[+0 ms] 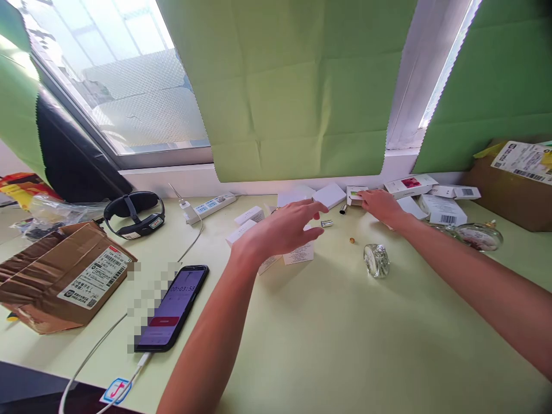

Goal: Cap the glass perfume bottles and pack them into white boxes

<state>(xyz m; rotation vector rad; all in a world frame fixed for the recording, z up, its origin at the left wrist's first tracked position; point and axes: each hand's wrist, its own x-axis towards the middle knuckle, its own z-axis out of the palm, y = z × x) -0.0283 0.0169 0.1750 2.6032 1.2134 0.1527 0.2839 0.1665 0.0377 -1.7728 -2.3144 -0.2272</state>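
Observation:
My left hand (280, 230) is held over a cluster of white boxes and papers, its thumb and fingers apart and nothing in it. Under and beside it lie a printed white card (299, 254) and a small white box (249, 216). At the back of the table my right hand (382, 207) has its fingertips closed at the right end of a little white carton (355, 195). Two short silver caps, one of them a shiny cylinder (326, 223), lie between the hands. In front is a round clear glass bottle (376, 260) on its side, near a small gold piece (352, 240).
More white cartons (442, 209) and glass bottles (479, 236) lie by my right forearm, before a cardboard box (509, 195). On the left are a torn cardboard box (64, 276), a black headset (135, 215), a power strip (211, 207) and a charging phone (175, 307).

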